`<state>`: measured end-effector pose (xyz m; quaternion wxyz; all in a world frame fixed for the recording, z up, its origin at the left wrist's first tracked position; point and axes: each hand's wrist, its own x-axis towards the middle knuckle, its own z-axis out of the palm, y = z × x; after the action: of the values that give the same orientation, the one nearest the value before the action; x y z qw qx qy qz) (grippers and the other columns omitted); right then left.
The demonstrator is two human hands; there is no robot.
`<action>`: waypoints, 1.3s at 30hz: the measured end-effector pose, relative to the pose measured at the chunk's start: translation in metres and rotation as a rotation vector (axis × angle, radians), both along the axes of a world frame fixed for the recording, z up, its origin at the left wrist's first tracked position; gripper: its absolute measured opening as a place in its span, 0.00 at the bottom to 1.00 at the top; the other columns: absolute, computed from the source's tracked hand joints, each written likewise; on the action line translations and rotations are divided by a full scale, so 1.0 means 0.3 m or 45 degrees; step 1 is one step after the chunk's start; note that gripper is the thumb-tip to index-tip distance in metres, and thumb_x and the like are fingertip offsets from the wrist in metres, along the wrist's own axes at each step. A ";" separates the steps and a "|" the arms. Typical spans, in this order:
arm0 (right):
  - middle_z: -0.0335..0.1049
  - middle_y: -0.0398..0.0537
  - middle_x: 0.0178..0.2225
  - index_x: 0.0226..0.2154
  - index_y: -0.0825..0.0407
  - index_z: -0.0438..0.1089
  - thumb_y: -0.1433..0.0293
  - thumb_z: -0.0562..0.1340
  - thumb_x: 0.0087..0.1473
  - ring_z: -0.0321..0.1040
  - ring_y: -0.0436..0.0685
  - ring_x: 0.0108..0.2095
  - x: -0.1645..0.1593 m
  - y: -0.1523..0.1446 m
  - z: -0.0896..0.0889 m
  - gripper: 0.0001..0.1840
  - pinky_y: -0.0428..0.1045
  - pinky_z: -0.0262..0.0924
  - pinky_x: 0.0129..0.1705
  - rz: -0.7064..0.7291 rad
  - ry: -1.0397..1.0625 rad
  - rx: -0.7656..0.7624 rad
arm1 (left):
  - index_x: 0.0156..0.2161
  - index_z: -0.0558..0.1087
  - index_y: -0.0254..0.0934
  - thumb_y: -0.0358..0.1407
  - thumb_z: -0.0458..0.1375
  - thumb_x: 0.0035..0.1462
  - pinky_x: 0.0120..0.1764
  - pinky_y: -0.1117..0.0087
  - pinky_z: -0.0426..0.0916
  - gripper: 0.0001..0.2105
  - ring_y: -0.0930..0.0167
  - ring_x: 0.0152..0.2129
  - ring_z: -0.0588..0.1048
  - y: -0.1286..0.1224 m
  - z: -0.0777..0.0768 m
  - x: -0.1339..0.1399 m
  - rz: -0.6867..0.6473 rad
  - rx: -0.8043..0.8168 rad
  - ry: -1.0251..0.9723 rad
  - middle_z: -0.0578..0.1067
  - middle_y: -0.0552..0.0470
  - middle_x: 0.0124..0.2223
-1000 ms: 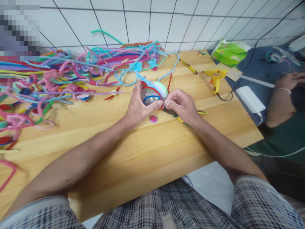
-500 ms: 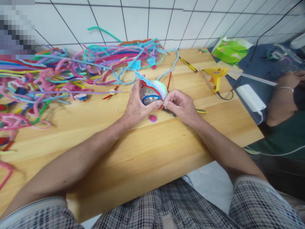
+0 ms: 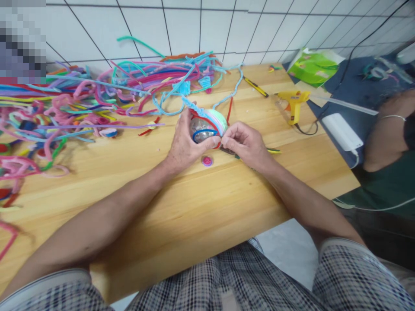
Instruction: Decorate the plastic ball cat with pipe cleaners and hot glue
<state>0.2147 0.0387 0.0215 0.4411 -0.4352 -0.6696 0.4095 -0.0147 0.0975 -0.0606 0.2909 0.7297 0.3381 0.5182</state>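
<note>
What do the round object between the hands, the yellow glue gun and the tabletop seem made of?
Round object: probably clear plastic or glass, see-through and shiny, with fuzzy-looking colored strands over it.
Glue gun: likely hard plastic, smooth and mostly yellow.
Tabletop: wood or wood-look laminate, faintly glossy, with pale grain streaks.

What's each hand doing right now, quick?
Left hand: holding the clear, strip-wrapped ball.
Right hand: pinched closed at its edge; can't tell what's between.

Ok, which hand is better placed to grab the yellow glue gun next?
Probably the right hand: it's nearer the glue gun, though pinching at the round piece; the left hand holds it from farther away.
</note>
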 end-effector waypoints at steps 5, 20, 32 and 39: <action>0.75 0.39 0.30 0.34 0.47 0.72 0.48 0.75 0.63 0.67 0.51 0.30 -0.001 0.001 -0.002 0.23 0.49 0.62 0.34 -0.007 0.000 0.010 | 0.79 0.56 0.50 0.66 0.75 0.57 0.76 0.42 0.65 0.54 0.47 0.74 0.69 -0.005 0.008 -0.004 0.009 -0.012 0.032 0.68 0.39 0.76; 0.71 0.37 0.28 0.34 0.47 0.71 0.52 0.74 0.63 0.65 0.51 0.28 -0.007 -0.001 -0.010 0.19 0.49 0.58 0.31 -0.051 -0.010 0.005 | 0.78 0.58 0.48 0.62 0.76 0.57 0.74 0.44 0.67 0.53 0.49 0.72 0.71 -0.020 0.029 0.002 0.034 -0.037 0.039 0.70 0.39 0.75; 0.74 0.39 0.30 0.35 0.47 0.72 0.50 0.73 0.67 0.68 0.51 0.31 -0.003 -0.009 -0.011 0.20 0.49 0.62 0.35 -0.031 -0.041 0.084 | 0.77 0.57 0.48 0.66 0.74 0.57 0.75 0.44 0.66 0.53 0.48 0.73 0.70 -0.020 0.036 -0.002 0.020 -0.049 0.045 0.69 0.38 0.75; 0.73 0.39 0.30 0.36 0.46 0.71 0.49 0.72 0.67 0.68 0.52 0.31 -0.009 -0.012 -0.011 0.20 0.49 0.62 0.35 -0.061 -0.060 0.063 | 0.77 0.58 0.50 0.60 0.76 0.58 0.76 0.43 0.66 0.50 0.50 0.74 0.70 -0.026 0.047 -0.005 0.014 -0.036 0.056 0.68 0.40 0.77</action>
<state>0.2121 0.0349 0.0182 0.4458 -0.4495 -0.6791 0.3717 -0.0162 0.0896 -0.0464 0.2908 0.7348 0.3558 0.4990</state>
